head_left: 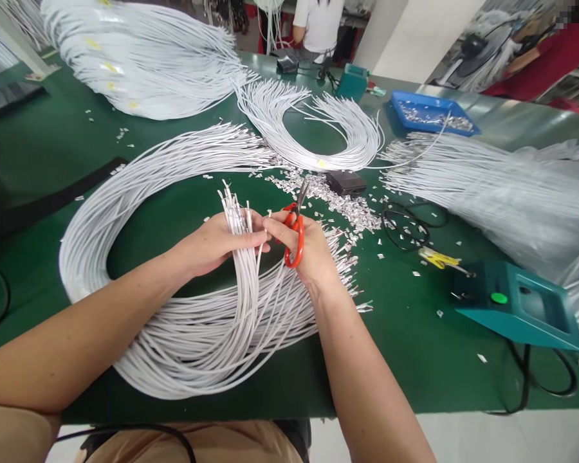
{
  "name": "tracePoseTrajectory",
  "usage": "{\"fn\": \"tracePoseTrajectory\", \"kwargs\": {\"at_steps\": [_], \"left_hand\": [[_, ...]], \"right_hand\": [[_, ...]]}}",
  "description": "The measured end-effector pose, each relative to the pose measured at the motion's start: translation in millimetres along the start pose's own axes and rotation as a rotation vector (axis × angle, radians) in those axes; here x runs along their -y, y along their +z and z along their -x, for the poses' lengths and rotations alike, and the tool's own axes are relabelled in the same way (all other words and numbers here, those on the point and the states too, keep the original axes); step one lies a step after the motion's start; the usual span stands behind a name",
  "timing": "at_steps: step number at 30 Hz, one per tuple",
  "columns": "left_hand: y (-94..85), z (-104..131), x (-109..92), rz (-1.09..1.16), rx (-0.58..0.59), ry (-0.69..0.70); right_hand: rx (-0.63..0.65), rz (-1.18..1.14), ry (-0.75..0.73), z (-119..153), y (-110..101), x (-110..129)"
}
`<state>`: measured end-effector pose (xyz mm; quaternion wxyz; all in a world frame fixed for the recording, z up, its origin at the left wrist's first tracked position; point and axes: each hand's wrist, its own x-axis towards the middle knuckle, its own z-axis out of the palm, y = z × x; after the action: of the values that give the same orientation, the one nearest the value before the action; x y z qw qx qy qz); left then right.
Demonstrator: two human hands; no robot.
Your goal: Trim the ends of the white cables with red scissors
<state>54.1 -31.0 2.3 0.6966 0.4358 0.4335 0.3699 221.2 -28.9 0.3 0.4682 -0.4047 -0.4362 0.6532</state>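
My left hand [212,241] is wrapped round a bunch of white cables [245,276], its thumb across them and their cut ends pointing up. Red-handled scissors [294,241] hang on my right hand [311,247], blades pointing up and away. The fingertips of that hand pinch a single white cable close beside the bunch. Both hands are nearly touching, above a large curved coil of white cables [174,347] on the green table [395,360]. The coil's other ends lie behind my hands.
Small white scraps [361,212] surround a black block [346,183]. Behind lie a smaller cable coil [361,132], a large bundle [145,58] and a blue tray [431,112]. A teal device [521,302] and wrapped cables [521,186] are right. Other people [318,26] are beyond.
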Motion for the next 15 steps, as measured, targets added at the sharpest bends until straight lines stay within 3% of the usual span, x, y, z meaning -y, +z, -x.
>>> {"fn": "tracePoseTrajectory", "kwargs": {"at_steps": [3,5,10,15], "left_hand": [[2.2,-1,1,0.086,-0.023,0.032],[3.0,-2,1,0.095,-0.032,0.041],[3.8,-2,1,0.036,-0.134,0.055],[4.2,0,0,-0.085,-0.191,0.087]], "right_hand": [[0.020,-0.003,-0.020,0,1,-2],[-0.003,0.111,-0.052,0,1,-1],[-0.264,0.826,-0.205,2,-9,3],[-0.224,1.222,-0.189,5,-13,4]]}}
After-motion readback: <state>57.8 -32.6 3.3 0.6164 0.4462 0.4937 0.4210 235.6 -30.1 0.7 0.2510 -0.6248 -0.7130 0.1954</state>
